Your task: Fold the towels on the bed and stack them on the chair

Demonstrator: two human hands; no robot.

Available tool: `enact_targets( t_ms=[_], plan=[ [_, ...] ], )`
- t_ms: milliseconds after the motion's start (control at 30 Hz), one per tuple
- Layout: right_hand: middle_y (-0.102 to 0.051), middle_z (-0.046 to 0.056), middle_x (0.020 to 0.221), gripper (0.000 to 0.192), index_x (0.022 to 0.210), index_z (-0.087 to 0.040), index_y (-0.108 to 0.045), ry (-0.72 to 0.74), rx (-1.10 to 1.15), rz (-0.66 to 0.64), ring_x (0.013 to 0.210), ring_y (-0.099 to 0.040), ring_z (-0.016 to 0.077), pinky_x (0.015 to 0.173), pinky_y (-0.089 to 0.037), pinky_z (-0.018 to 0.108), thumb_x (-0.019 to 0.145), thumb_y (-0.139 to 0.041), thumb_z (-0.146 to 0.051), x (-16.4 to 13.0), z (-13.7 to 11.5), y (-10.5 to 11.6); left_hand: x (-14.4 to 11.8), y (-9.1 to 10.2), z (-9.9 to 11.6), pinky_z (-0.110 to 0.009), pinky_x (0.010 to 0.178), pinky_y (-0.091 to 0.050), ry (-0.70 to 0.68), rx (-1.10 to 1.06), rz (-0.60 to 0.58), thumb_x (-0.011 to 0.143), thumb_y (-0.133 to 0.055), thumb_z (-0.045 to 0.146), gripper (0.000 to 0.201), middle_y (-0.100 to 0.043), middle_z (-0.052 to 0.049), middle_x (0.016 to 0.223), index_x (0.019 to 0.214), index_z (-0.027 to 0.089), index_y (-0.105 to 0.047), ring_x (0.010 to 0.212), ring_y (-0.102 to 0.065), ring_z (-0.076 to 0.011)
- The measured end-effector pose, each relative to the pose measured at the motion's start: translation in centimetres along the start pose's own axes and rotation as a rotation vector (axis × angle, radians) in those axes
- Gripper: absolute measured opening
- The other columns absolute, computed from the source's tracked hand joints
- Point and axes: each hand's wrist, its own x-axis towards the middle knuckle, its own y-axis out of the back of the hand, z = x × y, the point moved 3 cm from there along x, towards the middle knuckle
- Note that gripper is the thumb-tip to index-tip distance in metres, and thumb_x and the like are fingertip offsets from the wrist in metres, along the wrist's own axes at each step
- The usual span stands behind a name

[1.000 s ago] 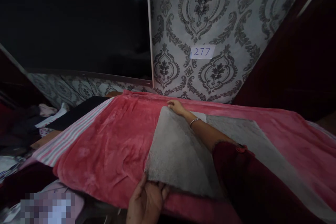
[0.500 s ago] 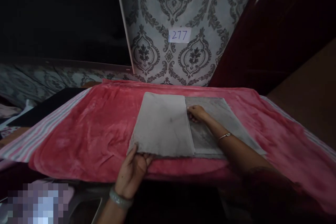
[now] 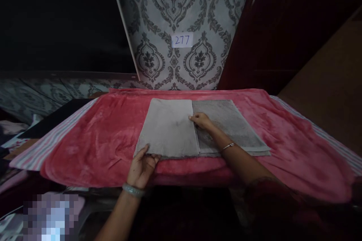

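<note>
A grey towel (image 3: pixel 169 128) lies partly folded on a red plush blanket (image 3: pixel 113 139). Its lighter left part is doubled over, with the free edge running down the middle; the darker right part lies flat. My left hand (image 3: pixel 143 165) grips the near edge close to the left corner, thumb on top and fingers at or under the edge. At the middle, my right hand (image 3: pixel 200 120) is closed in a pinch on the edge of the folded flap. Some of its fingertips are hidden.
Striped fabric (image 3: pixel 56 139) shows beyond the blanket at both sides. Behind stand a large dark screen (image 3: pixel 62 22) and a patterned wall with a paper label (image 3: pixel 182 40) reading 277. A dark red glossy panel (image 3: pixel 271 37) rises at the back right.
The camera view has shifted, so the scene sits slightly further left. My right hand now pinches the flap's edge more plainly. My left hand keeps its place at the near corner.
</note>
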Motion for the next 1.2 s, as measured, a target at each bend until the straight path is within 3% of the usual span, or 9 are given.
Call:
enact_targets(
  t_ms=[300,533,633,733,867,933,1033,1100,1200],
  plan=[
    [-0.046,-0.008,0.054,0.018,0.062,-0.019,-0.053,0.054,0.03,0.082,0.054,-0.044,0.0091,0.052,-0.029,0.02,0.073,-0.063,-0.029,-0.3,0.2,0.0,-0.6,-1.1,-0.3,-0.035,0.076,-0.061,-0.008,-0.036,-0.016,0.088,-0.049,0.01,0.019,-0.073,-0.01,0.095,0.098,0.016,-0.065,0.088,-0.07,-0.021],
    [-0.055,-0.004,0.062,0.014,0.062,-0.019,-0.055,0.045,-0.004,0.188,0.064,-0.051,0.0118,0.058,-0.032,0.021,0.071,-0.066,-0.023,-0.4,1.8,-0.2,-0.3,-0.6,-0.5,-0.036,0.078,-0.061,-0.012,-0.019,0.019,0.085,-0.048,0.009,0.02,-0.074,-0.008,0.092,0.09,0.016,-0.066,0.081,-0.07,-0.0186],
    [-0.059,-0.003,0.069,0.008,0.076,-0.019,-0.061,0.03,-0.007,0.223,0.067,-0.054,0.013,0.06,-0.035,0.021,0.071,-0.067,-0.021,-0.4,2.0,-0.5,-0.5,0.7,-0.6,-0.04,0.086,-0.06,0.014,-0.015,-0.02,0.078,-0.055,0.01,0.013,-0.074,-0.007,0.089,0.073,0.017,-0.064,0.085,-0.071,-0.02],
    [-0.063,-0.002,0.075,0.028,0.1,-0.017,-0.064,0.017,-0.001,0.247,0.068,-0.057,0.015,0.062,-0.039,0.023,0.072,-0.067,-0.022,-0.7,2.0,-0.7,-1.6,2.6,-0.8,-0.041,0.088,-0.059,0.117,0.105,-0.122,0.07,-0.069,0.018,0.003,-0.075,-0.011,0.094,0.068,0.016,-0.067,0.095,-0.071,-0.0268],
    [-0.068,0.003,0.087,0.051,0.124,-0.016,-0.057,0.041,0.019,0.248,0.077,-0.062,0.0186,0.069,-0.045,0.026,0.074,-0.068,-0.024,-1.4,2.0,-1.0,-4.3,3.6,1.3,-0.032,0.062,-0.057,0.135,0.455,-0.264,0.067,-0.084,0.039,0.035,-0.075,-0.013,0.087,0.091,0.015,-0.076,0.072,-0.07,-0.0235],
    [-0.07,0.004,0.098,0.06,0.131,-0.019,-0.054,0.071,0.039,0.235,0.086,-0.064,0.0202,0.076,-0.048,0.028,0.073,-0.069,-0.024,-1.9,2.1,-1.4,-5.3,2.0,3.6,-0.03,0.058,-0.055,-0.025,0.596,-0.291,0.071,-0.081,0.047,0.038,-0.075,-0.011,0.082,0.094,0.017,-0.076,0.066,-0.068,-0.0212],
    [-0.069,0.006,0.114,0.069,0.139,-0.022,-0.049,0.131,0.093,0.19,0.1,-0.065,0.0222,0.085,-0.05,0.03,0.072,-0.068,-0.021,-2.8,2.2,-2.0,-4.6,-3.2,6.6,-0.038,0.079,-0.058,-0.244,0.819,-0.403,0.079,-0.071,0.055,0.047,-0.075,-0.014,0.105,0.11,0.019,-0.074,0.094,-0.071,-0.0292],
    [-0.068,0.007,0.118,0.071,0.142,-0.02,-0.046,0.145,0.113,0.16,0.104,-0.064,0.0228,0.089,-0.049,0.032,0.074,-0.064,-0.019,-3.2,2.2,-2.2,-1.9,-7.5,7.2,-0.043,0.097,-0.053,-0.326,1.051,-0.543,0.084,-0.064,0.055,0.056,-0.068,-0.014,0.129,0.128,0.021,-0.066,0.119,-0.063,-0.0319],
    [-0.069,0.009,0.116,0.065,0.142,-0.016,-0.047,0.117,0.098,0.172,0.103,-0.065,0.022,0.092,-0.048,0.032,0.078,-0.058,-0.015,-3.6,2.0,-2.0,4.7,-12.7,6.0,-0.04,0.116,-0.036,-0.449,1.573,-0.689,0.087,-0.058,0.05,0.062,-0.05,-0.01,0.151,0.141,0.02,-0.054,0.139,-0.046,-0.0272]
  ],
)
